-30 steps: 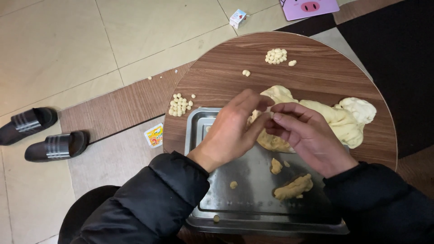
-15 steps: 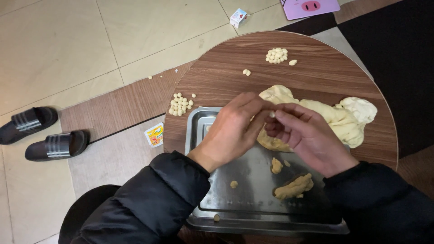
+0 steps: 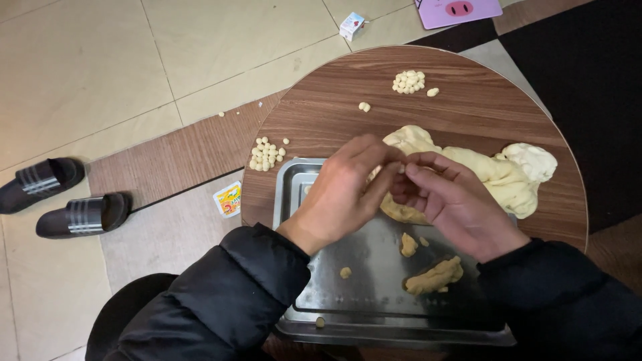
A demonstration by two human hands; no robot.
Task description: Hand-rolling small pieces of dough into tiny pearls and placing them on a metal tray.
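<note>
- Where the tiled floor (image 3: 134, 60) meets a strip of wood-look flooring, one round wooden table (image 3: 468, 100) stands, and it carries everything being worked.
- One rectangular metal tray (image 3: 374, 294) sits at the table's near edge; in it lie one long dough scrap (image 3: 435, 275), two smaller scraps (image 3: 408, 245) beside it, and one little ball (image 3: 345, 272).
- One large pale dough mass (image 3: 508, 177) lies on the table just beyond the tray, its near end hidden behind the hands.
- Two hands meet above the tray's far edge: the left hand (image 3: 341, 194) and the right hand (image 3: 448, 200), fingertips touching, each grip narrowed to a pinch on a small dough piece (image 3: 401, 167) drawn off the mass.
- Two black slippers (image 3: 63, 200) rest on the floor at left.
- Two clusters of dough balls sit on the table: one far (image 3: 408, 81), one by the tray's left corner (image 3: 266, 154), with a few strays.
- One pink card with a pig snout (image 3: 458, 10) lies at top.
- One small white carton (image 3: 352, 25) lies on the tiles.
- One small yellow-and-red packet (image 3: 228, 199) lies below the table's left rim.
</note>
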